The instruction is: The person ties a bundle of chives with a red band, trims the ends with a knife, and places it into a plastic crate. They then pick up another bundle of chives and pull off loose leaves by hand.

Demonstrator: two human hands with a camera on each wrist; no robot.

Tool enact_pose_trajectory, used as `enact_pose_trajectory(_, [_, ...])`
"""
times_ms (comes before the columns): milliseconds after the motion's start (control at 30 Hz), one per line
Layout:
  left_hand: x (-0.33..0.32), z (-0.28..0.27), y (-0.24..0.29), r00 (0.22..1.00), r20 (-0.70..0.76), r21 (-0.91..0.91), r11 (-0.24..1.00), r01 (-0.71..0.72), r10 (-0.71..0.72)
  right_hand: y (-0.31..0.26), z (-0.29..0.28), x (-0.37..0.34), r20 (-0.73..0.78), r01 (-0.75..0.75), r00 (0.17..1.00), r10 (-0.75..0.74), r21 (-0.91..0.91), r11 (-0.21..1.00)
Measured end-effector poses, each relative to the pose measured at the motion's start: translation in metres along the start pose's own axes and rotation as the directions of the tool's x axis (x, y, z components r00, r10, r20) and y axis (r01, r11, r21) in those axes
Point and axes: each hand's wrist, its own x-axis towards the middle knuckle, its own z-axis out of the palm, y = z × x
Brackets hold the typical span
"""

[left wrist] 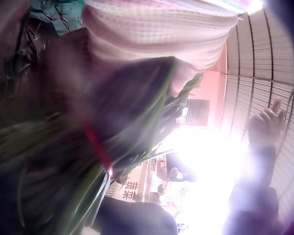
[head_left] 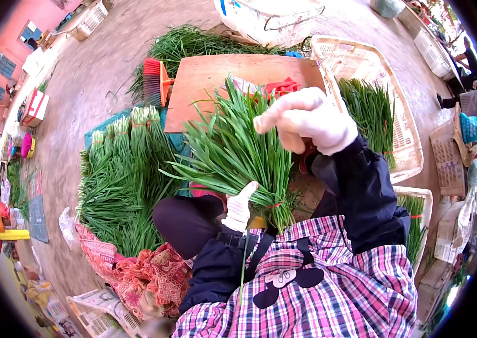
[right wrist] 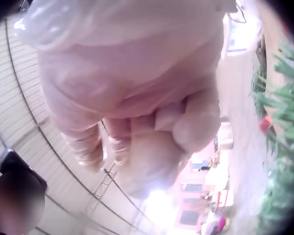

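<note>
A bunch of garlic chives [head_left: 238,149] stands out from the lap, its leaves fanned toward the wooden board. A red band [head_left: 274,205] circles it near the lower end; the band also shows in the left wrist view [left wrist: 96,148]. My gloved left hand [head_left: 239,207] grips the bunch from its left side, thumb lying across the leaves. The gloved right hand [head_left: 314,121] is raised above the right side of the bunch. Its fingers bend loosely with nothing between them, as the right wrist view shows the hand [right wrist: 137,93] from close up.
Tied chive bunches [head_left: 126,174] are piled at the left. A wooden board [head_left: 199,79] lies ahead, with a red broom [head_left: 157,81] beside it and loose chives [head_left: 193,45] behind. More bunches stand in a white crate [head_left: 410,152] at the right. Patterned red cloth [head_left: 154,276] is at lower left.
</note>
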Motion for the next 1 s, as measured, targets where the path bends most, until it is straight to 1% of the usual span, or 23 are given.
enact_pose_trajectory(33, [0.001,-0.001,-0.001,0.999,0.004,0.039,0.998,-0.04,0.04,0.011,-0.006,0.005,-0.043,-0.124,0.992,0.122,-0.071,0.99])
enact_pose_trajectory(67, [0.001,-0.001,-0.003,1.0,0.001,-0.019,1.0,-0.013,0.013,0.027,-0.009,0.011,-0.112,-0.223,0.972,0.205,-0.183,0.958])
enact_pose_trajectory(100, [0.001,-0.001,-0.004,1.0,-0.001,-0.076,0.997,0.016,-0.016,0.061,-0.017,0.019,-0.094,-0.027,0.995,-0.016,-0.439,0.898])
enact_pose_trajectory(133, [0.001,0.0,-0.005,0.999,-0.002,-0.134,0.99,0.046,-0.046,0.085,-0.023,0.024,-0.019,0.157,0.974,-0.224,-0.658,0.736])
enact_pose_trajectory(200, [-0.002,0.004,0.001,0.995,0.014,-0.199,0.975,0.096,-0.095,0.087,-0.014,0.021,-0.053,0.031,0.99,-0.132,-0.827,0.562])
enact_pose_trajectory(233, [-0.005,0.005,0.006,0.991,0.027,-0.234,0.963,0.13,-0.128,0.092,-0.01,0.022,-0.083,-0.021,0.992,-0.093,-0.844,0.536])
enact_pose_trajectory(267, [-0.006,0.006,0.009,0.986,0.04,-0.269,0.949,0.164,-0.159,0.1,-0.009,0.025,-0.078,-0.032,0.994,-0.077,-0.881,0.472])
enact_pose_trajectory(333, [-0.007,0.006,0.008,0.981,0.046,-0.297,0.936,0.191,-0.186,0.12,-0.012,0.029,-0.121,-0.062,0.985,-0.125,-0.917,0.395])
enact_pose_trajectory(400, [-0.007,0.009,0.01,0.989,0.035,-0.278,0.95,0.144,-0.14,0.131,-0.018,0.032,-0.154,-0.122,0.985,-0.081,-0.942,0.313])
enact_pose_trajectory(433, [-0.007,0.013,0.012,0.996,0.024,-0.244,0.966,0.084,-0.081,0.133,-0.021,0.033,-0.17,-0.148,0.984,-0.06,-0.951,0.27])
enact_pose_trajectory(467, [-0.007,0.015,0.013,1.0,0.014,-0.212,0.977,0.024,-0.021,0.134,-0.022,0.033,-0.161,-0.139,0.985,-0.06,-0.953,0.27])
enact_pose_trajectory(533, [-0.008,0.013,0.015,0.998,0.04,-0.207,0.977,0.061,-0.054,0.134,-0.025,0.031,-0.143,-0.124,0.988,-0.055,-0.955,0.268])
enact_pose_trajectory(633, [-0.008,0.011,0.013,0.99,0.066,-0.22,0.965,0.14,-0.128,0.132,-0.022,0.03,-0.118,-0.08,0.988,-0.098,-0.941,0.328])
enact_pose_trajectory(667, [-0.008,0.01,0.013,0.985,0.071,-0.227,0.959,0.168,-0.156,0.129,-0.02,0.031,-0.113,-0.089,0.992,-0.058,-0.945,0.316])
enact_pose_trajectory(733, [-0.008,0.011,0.014,0.991,0.06,-0.212,0.968,0.132,-0.122,0.123,-0.017,0.033,-0.105,-0.107,0.994,0.022,-0.951,0.29])
enact_pose_trajectory(833, [-0.008,0.012,0.017,0.994,0.064,-0.233,0.967,0.099,-0.087,0.13,-0.021,0.035,-0.046,-0.052,0.999,0.027,-0.958,0.282])
enact_pose_trajectory(933, [-0.008,0.013,0.02,0.996,0.049,-0.238,0.968,0.081,-0.072,0.127,-0.022,0.036,-0.031,-0.042,0.999,0.039,-0.952,0.304])
enact_pose_trajectory(1000, [-0.008,0.013,0.019,0.997,0.041,-0.242,0.967,0.08,-0.073,0.122,-0.022,0.036,-0.037,-0.056,0.997,0.061,-0.936,0.348])
